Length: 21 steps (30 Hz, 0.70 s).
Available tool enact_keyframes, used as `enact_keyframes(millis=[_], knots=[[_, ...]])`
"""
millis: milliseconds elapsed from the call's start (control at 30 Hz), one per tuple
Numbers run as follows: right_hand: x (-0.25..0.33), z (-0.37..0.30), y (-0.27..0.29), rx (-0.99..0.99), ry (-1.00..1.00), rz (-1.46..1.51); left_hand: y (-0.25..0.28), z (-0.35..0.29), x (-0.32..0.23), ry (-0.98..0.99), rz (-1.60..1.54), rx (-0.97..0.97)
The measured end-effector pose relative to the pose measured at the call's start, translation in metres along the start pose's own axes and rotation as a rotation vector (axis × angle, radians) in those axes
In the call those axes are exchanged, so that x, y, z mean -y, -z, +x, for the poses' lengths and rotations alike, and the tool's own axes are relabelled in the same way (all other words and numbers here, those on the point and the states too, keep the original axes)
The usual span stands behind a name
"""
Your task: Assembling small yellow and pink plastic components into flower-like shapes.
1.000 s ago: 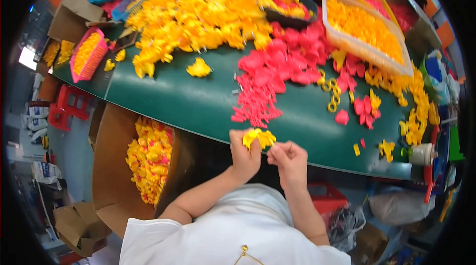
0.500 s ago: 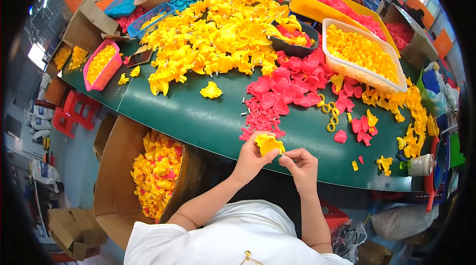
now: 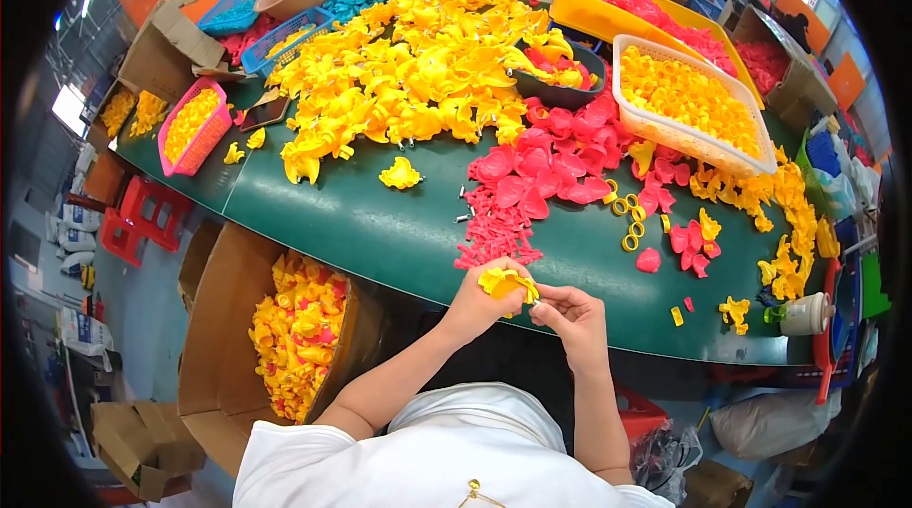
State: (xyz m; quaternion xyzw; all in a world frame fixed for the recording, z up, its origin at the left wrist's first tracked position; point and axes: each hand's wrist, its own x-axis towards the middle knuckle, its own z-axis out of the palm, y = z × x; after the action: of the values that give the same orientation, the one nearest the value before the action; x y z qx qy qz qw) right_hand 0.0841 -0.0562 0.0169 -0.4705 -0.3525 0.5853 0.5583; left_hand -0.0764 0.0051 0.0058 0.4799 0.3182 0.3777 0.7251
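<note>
A cupped yellow plastic flower piece (image 3: 505, 282) with wavy petal edges is held over the table's near edge. My left hand (image 3: 478, 309) is closed around it from the left, thumb pressed along its side. My right hand (image 3: 576, 320) meets it from the right with thumb and forefinger pinched at its lower right edge. A tiny pale tip shows between those fingers, too small to name. Just beyond lies a pile of thin pink plastic sticks (image 3: 496, 235), with pink petal cups (image 3: 546, 166) behind it.
A heap of yellow flower pieces (image 3: 408, 71) covers the green table (image 3: 351, 214). Yellow rings (image 3: 623, 206) lie at right, below a white basket (image 3: 698, 142) of small yellow parts. A cardboard box (image 3: 211, 356) of yellow and pink flowers stands at lower left. People work across the table.
The flower piece has tipped over in my left hand, so its cup shows less. My right fingers stay pinched beside it. Across the table, a person's hands have come together.
</note>
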Motion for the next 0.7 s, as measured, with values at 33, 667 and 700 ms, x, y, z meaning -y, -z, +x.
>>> enact_keyframes(millis=[33, 667, 700], knots=[[0.001, -0.001, 0.000, -0.015, -0.017, 0.010, -0.001, 0.000, 0.001, 0.015, -0.030, -0.008], [-0.003, 0.000, -0.007, -0.108, 0.005, 0.059, -0.002, 0.004, 0.015, 0.081, -0.260, -0.019], [-0.006, 0.001, -0.006, -0.107, 0.005, 0.069, -0.002, 0.003, 0.014, 0.081, -0.258, -0.022]])
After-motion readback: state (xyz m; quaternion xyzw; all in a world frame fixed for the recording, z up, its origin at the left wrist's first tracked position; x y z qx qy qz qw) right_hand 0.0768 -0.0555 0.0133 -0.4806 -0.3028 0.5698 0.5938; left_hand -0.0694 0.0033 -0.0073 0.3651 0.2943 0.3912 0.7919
